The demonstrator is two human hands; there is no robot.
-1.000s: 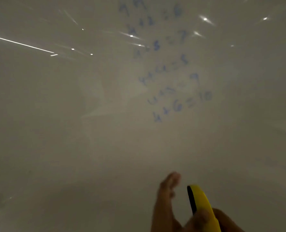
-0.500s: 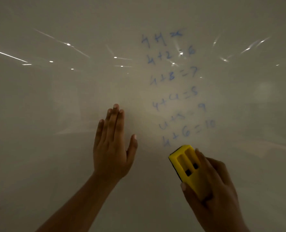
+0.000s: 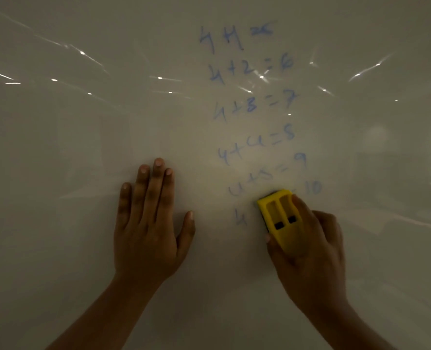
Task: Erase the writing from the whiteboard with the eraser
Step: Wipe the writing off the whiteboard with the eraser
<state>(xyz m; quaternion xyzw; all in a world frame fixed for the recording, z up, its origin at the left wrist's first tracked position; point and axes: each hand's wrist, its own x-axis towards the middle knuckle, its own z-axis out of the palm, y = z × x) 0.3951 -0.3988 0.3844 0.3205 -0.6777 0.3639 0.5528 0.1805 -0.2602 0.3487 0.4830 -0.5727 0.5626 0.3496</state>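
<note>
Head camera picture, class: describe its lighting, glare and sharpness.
Head view: dim overall, with a brighter patch around the blue writing; streaks and dots of reflected light cross the glossy whiteboard; the writing looks faint and soft; the yellow eraser in the right hand and the flat left hand show fairly clearly.

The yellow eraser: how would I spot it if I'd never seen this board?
Start at the whiteboard and follow the column of blue sums to its bottom line. There the right hand presses the yellow eraser over it, the only brightly coloured thing, with two long slots in its back.
</note>
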